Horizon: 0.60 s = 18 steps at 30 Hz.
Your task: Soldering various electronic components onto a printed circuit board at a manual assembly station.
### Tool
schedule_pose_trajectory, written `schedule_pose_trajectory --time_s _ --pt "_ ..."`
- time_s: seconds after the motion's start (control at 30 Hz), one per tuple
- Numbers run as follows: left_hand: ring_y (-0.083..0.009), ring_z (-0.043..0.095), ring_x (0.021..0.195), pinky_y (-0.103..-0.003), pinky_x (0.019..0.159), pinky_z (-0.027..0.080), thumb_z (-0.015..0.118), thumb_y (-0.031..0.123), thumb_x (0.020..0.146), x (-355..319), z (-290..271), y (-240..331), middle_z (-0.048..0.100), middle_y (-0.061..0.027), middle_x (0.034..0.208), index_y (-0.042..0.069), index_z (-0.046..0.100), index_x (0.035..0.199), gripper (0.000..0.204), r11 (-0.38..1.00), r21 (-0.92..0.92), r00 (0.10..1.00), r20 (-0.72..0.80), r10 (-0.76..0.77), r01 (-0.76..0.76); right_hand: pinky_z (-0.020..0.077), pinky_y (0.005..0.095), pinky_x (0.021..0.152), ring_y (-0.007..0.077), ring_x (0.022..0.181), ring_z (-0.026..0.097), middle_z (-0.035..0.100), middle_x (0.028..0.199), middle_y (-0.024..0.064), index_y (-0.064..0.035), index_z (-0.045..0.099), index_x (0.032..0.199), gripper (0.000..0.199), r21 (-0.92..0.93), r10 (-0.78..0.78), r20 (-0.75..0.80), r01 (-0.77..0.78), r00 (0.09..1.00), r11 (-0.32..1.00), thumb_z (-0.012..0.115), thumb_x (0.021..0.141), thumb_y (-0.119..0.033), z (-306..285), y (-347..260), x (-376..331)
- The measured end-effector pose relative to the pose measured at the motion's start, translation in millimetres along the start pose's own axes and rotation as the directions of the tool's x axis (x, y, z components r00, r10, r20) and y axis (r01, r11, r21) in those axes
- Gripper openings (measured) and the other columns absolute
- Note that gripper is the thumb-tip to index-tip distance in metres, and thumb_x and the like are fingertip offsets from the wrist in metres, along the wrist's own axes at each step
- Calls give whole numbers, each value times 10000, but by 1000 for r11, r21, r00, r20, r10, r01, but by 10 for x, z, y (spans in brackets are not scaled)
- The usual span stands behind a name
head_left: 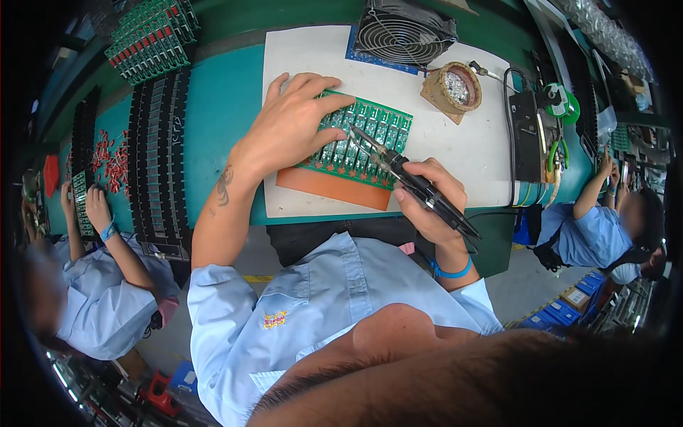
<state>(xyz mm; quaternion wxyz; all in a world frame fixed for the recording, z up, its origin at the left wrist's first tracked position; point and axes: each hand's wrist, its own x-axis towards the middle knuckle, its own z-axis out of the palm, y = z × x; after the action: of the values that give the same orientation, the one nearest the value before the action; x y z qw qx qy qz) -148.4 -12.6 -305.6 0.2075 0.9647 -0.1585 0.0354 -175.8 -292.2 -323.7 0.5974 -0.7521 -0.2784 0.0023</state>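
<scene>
A green circuit board panel (pixel 380 121), divided into several narrow strips, lies on a white sheet in front of me. My left hand (pixel 295 117) rests over its left part, fingers spread, with thumb and index fingertip on the board. In my right hand (pixel 437 203) is a black soldering iron (pixel 420 183), held like a pen from the lower right. Its metal tip points down at the middle of the panel, close to my left thumb; whether it touches a joint is too small to tell. Under the panel's near edge an orange-brown board (pixel 334 188) sticks out.
Beyond the panel stand a black fan (pixel 405 34) and a round tin (pixel 455 85) of silvery bits. To the right are a black soldering station (pixel 528 135) and green solder reel (pixel 562 103). Black racks (pixel 160 156) stand left. Co-workers sit on both sides.
</scene>
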Motion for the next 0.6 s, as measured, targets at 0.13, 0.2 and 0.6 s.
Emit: schedule_pose_trajectory --time_s 0.13,0.2,0.6 --pt "-268 515 1330 -486 1208 294 812 200 816 -5 -45 -25 614 -42 1409 151 738 1251 444 999 10 998 49 -41 41 451 279 661 187 710 574 670 850 118 28 682 1114 372 -3 3 11 -3 1000 1000 755 749 28 56 26 55" --pt "-268 514 1331 -486 1207 295 811 200 816 -11 -56 -31 614 -43 1410 150 738 1252 445 998 11 997 61 -55 54 451 279 662 188 712 575 671 850 118 28 683 1113 371 -1 5 18 -5 1000 1000 753 750 28 74 39 79" --pt "-273 516 1301 -505 1153 336 819 192 797 -33 -2 -52 637 -66 1370 158 749 1227 437 999 -4 999 11 -44 44 447 273 656 180 714 574 673 850 116 28 697 1112 376 -24 -3 44 4 999 1000 750 740 38 90 21 140"
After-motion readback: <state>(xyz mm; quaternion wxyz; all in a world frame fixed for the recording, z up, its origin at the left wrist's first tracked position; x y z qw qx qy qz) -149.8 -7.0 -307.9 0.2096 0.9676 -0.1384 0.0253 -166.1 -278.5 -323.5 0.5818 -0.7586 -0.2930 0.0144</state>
